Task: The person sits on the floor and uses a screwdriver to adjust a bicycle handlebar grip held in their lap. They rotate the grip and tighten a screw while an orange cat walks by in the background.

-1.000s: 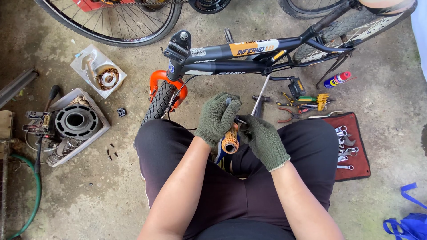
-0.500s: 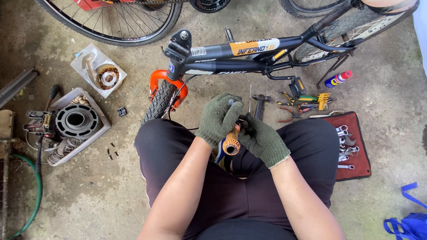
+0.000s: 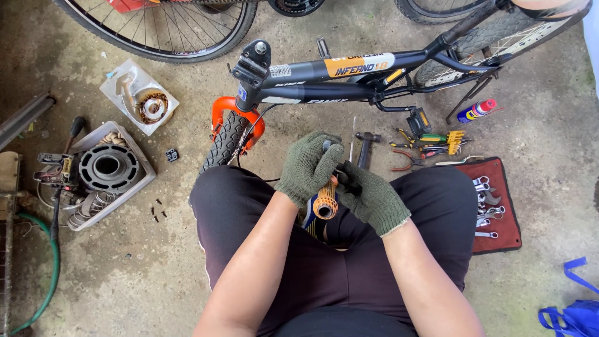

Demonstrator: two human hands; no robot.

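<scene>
Both my hands wear green knit gloves and meet over my lap. My left hand (image 3: 307, 165) is closed around the far end of a handlebar with an orange ribbed grip (image 3: 325, 203), whose round end faces me. My right hand (image 3: 373, 196) grips a small black part (image 3: 347, 180) on the bar just right of the grip. A small black and orange bicycle (image 3: 324, 81) lies on the concrete in front of my knees, its knobby front tyre (image 3: 226, 140) in an orange fork pointing toward me.
A red tool roll with several spanners (image 3: 493, 203) lies right of my leg; pliers and screwdrivers (image 3: 430, 140), a hammer (image 3: 365, 146) and a spray can (image 3: 475, 111) lie beyond. On the left are a grey tray with a black round part (image 3: 107, 168), a packaged part (image 3: 138, 97) and a green hose (image 3: 47, 274).
My hands stay on the bar; my left hand has shifted slightly over the grip's far end, and the thin metal tool seen near my fingers a second ago is lower now.
</scene>
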